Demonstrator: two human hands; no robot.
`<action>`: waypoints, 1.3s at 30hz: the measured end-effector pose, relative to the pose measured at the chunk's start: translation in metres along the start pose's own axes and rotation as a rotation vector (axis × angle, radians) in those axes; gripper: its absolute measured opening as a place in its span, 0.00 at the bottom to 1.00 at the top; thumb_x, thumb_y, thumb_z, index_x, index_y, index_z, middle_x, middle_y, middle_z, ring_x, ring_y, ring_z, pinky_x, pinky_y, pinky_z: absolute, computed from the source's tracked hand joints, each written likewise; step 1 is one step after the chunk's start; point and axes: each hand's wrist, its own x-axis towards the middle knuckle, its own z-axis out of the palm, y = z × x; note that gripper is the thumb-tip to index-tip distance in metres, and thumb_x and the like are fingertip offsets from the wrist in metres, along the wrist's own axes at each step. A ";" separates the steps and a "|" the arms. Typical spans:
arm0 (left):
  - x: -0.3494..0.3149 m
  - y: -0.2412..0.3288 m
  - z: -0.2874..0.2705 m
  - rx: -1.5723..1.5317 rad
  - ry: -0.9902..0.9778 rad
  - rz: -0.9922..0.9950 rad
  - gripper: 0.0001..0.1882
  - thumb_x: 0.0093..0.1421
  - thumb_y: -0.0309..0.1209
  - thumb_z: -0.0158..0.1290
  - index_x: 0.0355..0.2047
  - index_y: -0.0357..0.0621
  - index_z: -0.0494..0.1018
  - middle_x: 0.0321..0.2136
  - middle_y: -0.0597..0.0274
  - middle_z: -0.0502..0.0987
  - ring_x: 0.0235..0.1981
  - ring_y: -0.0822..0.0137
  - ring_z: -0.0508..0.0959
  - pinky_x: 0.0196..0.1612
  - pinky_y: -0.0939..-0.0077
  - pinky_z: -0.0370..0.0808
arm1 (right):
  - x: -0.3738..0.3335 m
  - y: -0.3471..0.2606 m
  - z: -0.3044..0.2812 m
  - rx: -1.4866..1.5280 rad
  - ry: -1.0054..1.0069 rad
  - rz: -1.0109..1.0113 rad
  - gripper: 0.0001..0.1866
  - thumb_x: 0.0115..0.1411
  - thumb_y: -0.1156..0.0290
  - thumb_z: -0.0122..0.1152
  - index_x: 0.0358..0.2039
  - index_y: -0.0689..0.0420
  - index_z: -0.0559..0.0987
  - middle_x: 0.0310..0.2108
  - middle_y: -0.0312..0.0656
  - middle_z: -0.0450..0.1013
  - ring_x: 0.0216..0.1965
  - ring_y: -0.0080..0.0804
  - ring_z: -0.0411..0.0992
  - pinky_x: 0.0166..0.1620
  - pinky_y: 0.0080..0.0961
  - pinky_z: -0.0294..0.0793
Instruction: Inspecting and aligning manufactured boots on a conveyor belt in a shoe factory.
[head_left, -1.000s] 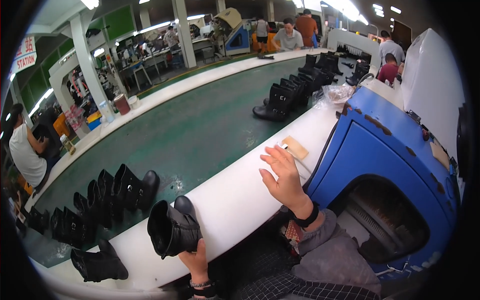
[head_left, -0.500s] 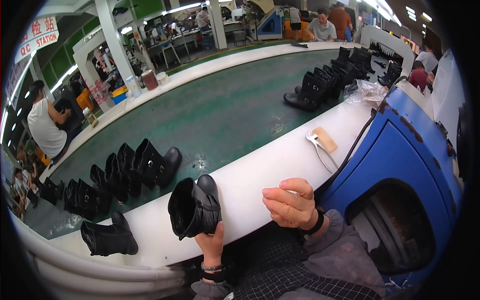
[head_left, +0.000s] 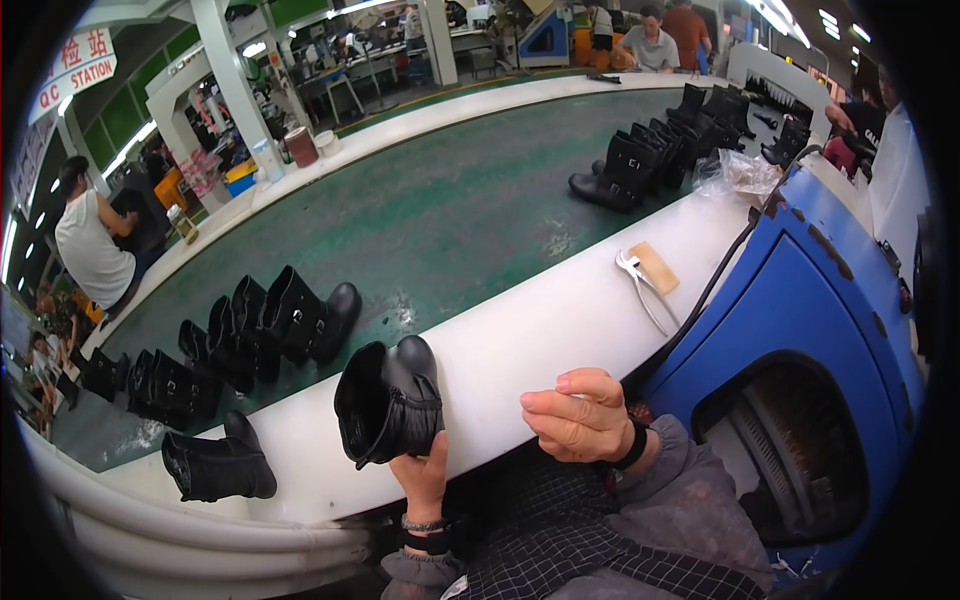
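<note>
My left hand (head_left: 424, 478) grips a black boot (head_left: 412, 408) from below, its thumb along the boot's side. The boot's wide opening faces left and toward me, and its rounded toe points away over the white ledge. To the right, my right hand (head_left: 582, 418) hovers apart from the boot, fingers curled together in a pinch. Whatever may lie between those fingertips is too small or hidden to name. Another black boot (head_left: 218, 468) lies on its side on the ledge, left of the held one.
Pliers (head_left: 642, 290) rest on the white ledge (head_left: 520, 330) beside a tan pad (head_left: 656, 267). A blue machine (head_left: 770, 300) stands close on the right. On the green belt (head_left: 450, 190) are black buckled boots (head_left: 305, 318) at left and more boots (head_left: 625, 170) farther off, near clear plastic (head_left: 740, 172).
The held boot and my left hand appear slightly higher in view, with the boot's opening still toward me. My right hand keeps its pinched shape and has barely shifted.
</note>
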 end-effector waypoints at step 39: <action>-0.035 0.091 0.009 -0.163 -0.344 -0.142 0.12 0.55 0.28 0.62 0.38 0.35 0.76 0.35 0.60 0.75 0.37 0.70 0.72 0.42 0.78 0.68 | -0.050 -0.052 0.016 0.111 -0.561 -0.074 0.14 0.51 0.69 0.58 0.40 0.54 0.81 0.64 0.28 0.59 0.65 0.38 0.51 0.56 0.30 0.59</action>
